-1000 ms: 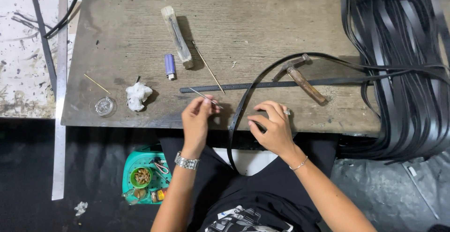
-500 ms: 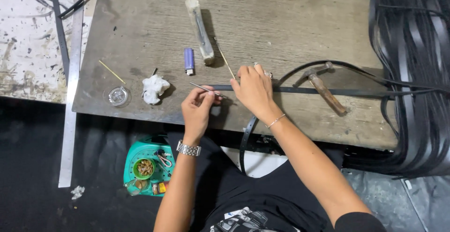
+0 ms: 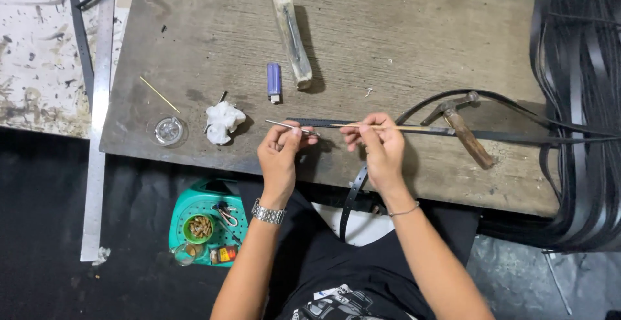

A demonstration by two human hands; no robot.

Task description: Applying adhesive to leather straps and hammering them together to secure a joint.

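Observation:
My left hand (image 3: 281, 152), with a metal watch on its wrist, pinches a thin metal pin (image 3: 283, 125) just above the table's front part. My right hand (image 3: 378, 149) holds a thin wooden stick (image 3: 388, 127) level, with its tip pointing left towards the pin. Under both hands a long black strap (image 3: 517, 138) lies flat across the brown table (image 3: 401, 48), and a second strap (image 3: 352, 197) hangs down over the front edge towards my lap.
A hammer (image 3: 460, 126) lies right of my hands. On the table are a purple lighter (image 3: 274, 81), a pale block (image 3: 292, 35), a crumpled white wad (image 3: 222, 121) and a small clear dish (image 3: 169, 130). Black straps (image 3: 582, 100) pile at right. A teal tray (image 3: 204, 223) sits below; a metal ruler (image 3: 97, 113) lies at left.
My right hand has picked the wooden stick off the table and drawn it down beside the left hand. The left hand has kept hold of the pin.

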